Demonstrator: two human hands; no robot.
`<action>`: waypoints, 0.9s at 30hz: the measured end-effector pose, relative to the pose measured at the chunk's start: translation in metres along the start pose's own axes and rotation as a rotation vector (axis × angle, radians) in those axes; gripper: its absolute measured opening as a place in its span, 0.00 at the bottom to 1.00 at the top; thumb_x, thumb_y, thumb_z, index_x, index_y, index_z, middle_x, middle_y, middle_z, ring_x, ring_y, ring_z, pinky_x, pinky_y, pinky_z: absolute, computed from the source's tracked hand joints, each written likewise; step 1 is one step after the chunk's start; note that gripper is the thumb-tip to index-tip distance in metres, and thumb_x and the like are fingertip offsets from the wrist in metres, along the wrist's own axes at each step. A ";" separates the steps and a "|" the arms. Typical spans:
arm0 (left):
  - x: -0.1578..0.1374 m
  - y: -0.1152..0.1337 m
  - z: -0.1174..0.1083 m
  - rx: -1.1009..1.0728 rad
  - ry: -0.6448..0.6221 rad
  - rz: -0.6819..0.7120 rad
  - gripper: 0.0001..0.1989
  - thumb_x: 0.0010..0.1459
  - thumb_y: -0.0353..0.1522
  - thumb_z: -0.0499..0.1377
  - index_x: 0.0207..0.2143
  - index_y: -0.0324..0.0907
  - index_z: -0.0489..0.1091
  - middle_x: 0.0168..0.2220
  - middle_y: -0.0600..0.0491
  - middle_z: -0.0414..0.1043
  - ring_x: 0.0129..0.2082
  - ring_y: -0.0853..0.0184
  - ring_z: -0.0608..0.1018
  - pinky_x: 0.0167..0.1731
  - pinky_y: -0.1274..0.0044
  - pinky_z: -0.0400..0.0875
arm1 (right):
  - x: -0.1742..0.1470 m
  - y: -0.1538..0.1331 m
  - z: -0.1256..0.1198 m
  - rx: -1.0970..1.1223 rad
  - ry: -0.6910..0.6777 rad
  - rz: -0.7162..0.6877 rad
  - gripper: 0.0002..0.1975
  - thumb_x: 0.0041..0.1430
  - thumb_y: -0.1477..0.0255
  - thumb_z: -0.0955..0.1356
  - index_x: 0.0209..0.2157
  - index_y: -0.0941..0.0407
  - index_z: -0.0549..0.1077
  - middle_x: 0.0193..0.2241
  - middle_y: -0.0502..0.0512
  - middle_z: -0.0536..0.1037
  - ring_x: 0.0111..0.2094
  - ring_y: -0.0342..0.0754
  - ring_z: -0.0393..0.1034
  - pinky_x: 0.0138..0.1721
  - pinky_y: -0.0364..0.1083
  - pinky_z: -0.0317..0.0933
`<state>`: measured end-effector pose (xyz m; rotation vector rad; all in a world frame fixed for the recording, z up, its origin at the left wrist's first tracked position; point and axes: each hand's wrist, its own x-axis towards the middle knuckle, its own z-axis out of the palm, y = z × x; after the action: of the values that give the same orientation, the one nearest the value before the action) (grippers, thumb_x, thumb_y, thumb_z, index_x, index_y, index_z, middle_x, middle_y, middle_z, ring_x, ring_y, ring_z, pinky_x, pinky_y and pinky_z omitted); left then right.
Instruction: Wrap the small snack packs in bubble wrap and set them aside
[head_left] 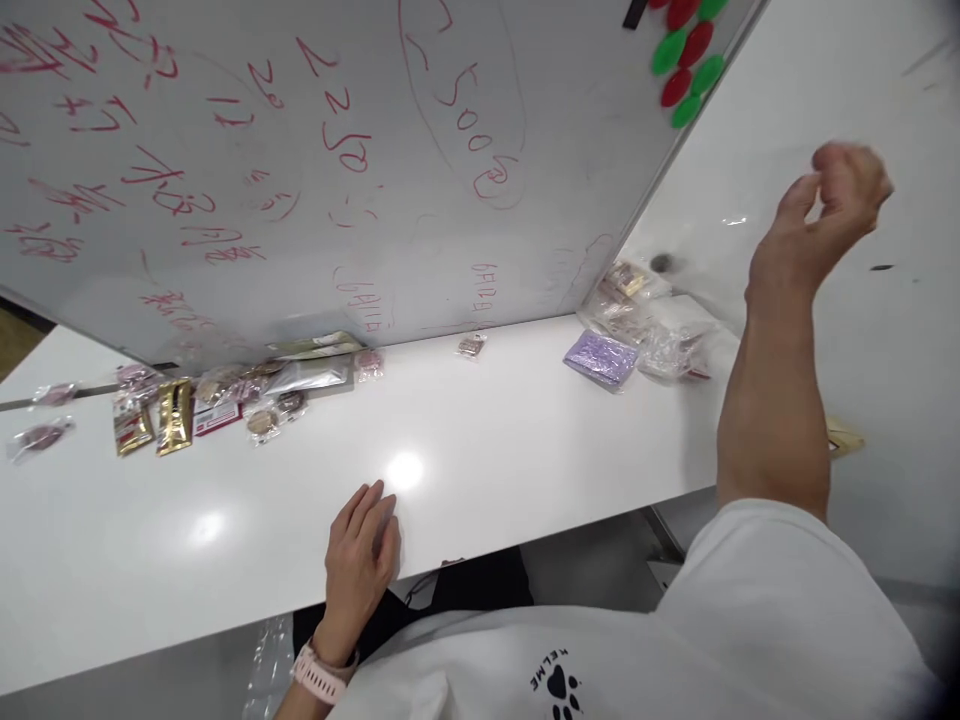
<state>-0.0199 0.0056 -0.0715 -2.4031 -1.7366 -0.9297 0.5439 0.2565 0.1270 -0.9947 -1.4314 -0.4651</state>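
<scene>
My left hand [361, 552] rests on the white table [480, 450] near its front edge. Its fingers are stretched out and nothing shows in them. My right hand [844, 195] is raised at the far right, in front of a white surface. Its fingers are loosely curled, with a gap to the thumb and no object visible there. Away from both hands, a purple packet [601, 358] lies on the table's right part. Beside it are clear plastic wrappers [671, 335]. A small wrapped piece [472, 346] lies close to the whiteboard's foot.
A whiteboard [420, 240] with red writing stands along the table's back. Red and green magnets [686, 60] sit at its top right. Several small packets, among them a gold sachet [175, 415] and a silver pouch [311, 374], lie along the table's left back.
</scene>
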 end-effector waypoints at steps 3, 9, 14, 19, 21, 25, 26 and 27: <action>0.000 0.001 -0.001 -0.019 0.004 -0.004 0.14 0.63 0.27 0.57 0.51 0.43 0.70 0.56 0.46 0.73 0.60 0.53 0.71 0.56 0.58 0.70 | -0.028 -0.100 0.003 -0.061 -0.052 -0.036 0.20 0.71 0.66 0.60 0.58 0.57 0.72 0.56 0.56 0.70 0.62 0.54 0.61 0.63 0.61 0.53; -0.002 0.001 -0.003 -0.086 -0.001 -0.019 0.13 0.64 0.28 0.56 0.50 0.42 0.71 0.56 0.44 0.73 0.61 0.52 0.69 0.56 0.57 0.69 | -0.192 -0.266 0.028 0.205 -0.227 0.380 0.20 0.68 0.67 0.64 0.59 0.50 0.71 0.57 0.56 0.72 0.61 0.53 0.65 0.62 0.61 0.60; -0.004 -0.002 -0.006 -0.150 -0.035 -0.021 0.13 0.65 0.29 0.55 0.50 0.43 0.71 0.57 0.45 0.72 0.62 0.52 0.68 0.58 0.56 0.68 | -0.288 -0.320 0.034 0.353 -0.389 0.799 0.21 0.68 0.62 0.64 0.60 0.50 0.71 0.62 0.57 0.67 0.64 0.53 0.61 0.63 0.57 0.60; -0.006 -0.003 -0.003 -0.194 -0.037 -0.032 0.12 0.65 0.30 0.55 0.50 0.43 0.71 0.57 0.45 0.71 0.62 0.51 0.68 0.58 0.55 0.67 | -0.306 -0.355 0.032 0.461 -0.447 0.981 0.22 0.66 0.60 0.65 0.59 0.50 0.72 0.63 0.57 0.66 0.65 0.53 0.58 0.63 0.55 0.61; -0.007 -0.002 -0.003 -0.248 -0.014 -0.076 0.14 0.66 0.31 0.54 0.52 0.43 0.70 0.58 0.44 0.70 0.62 0.52 0.68 0.58 0.55 0.67 | -0.306 -0.363 0.033 0.518 -0.464 1.007 0.22 0.66 0.59 0.66 0.59 0.50 0.72 0.63 0.57 0.65 0.65 0.53 0.59 0.63 0.56 0.60; -0.003 0.000 -0.019 -0.426 0.105 -0.295 0.18 0.67 0.35 0.54 0.58 0.44 0.65 0.60 0.42 0.67 0.60 0.55 0.70 0.57 0.58 0.69 | -0.307 -0.382 0.040 0.664 -0.559 1.037 0.23 0.66 0.58 0.66 0.59 0.48 0.71 0.63 0.56 0.65 0.62 0.52 0.62 0.64 0.55 0.59; -0.001 0.001 -0.027 -0.446 0.136 -0.335 0.18 0.68 0.36 0.54 0.58 0.44 0.66 0.60 0.42 0.67 0.60 0.56 0.70 0.57 0.58 0.69 | -0.308 -0.390 0.042 0.707 -0.605 1.041 0.23 0.66 0.58 0.66 0.59 0.48 0.71 0.63 0.56 0.65 0.63 0.52 0.62 0.64 0.54 0.59; 0.002 0.002 -0.037 -0.448 0.165 -0.349 0.17 0.68 0.36 0.54 0.57 0.45 0.66 0.60 0.42 0.67 0.61 0.56 0.70 0.57 0.59 0.69 | -0.308 -0.400 0.044 0.755 -0.665 1.044 0.23 0.66 0.58 0.66 0.60 0.47 0.71 0.64 0.56 0.64 0.63 0.52 0.62 0.64 0.54 0.58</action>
<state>-0.0347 -0.0068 -0.0395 -2.1866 -2.1062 -1.6670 0.1580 -0.0147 -0.0579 -1.1227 -1.2411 1.1778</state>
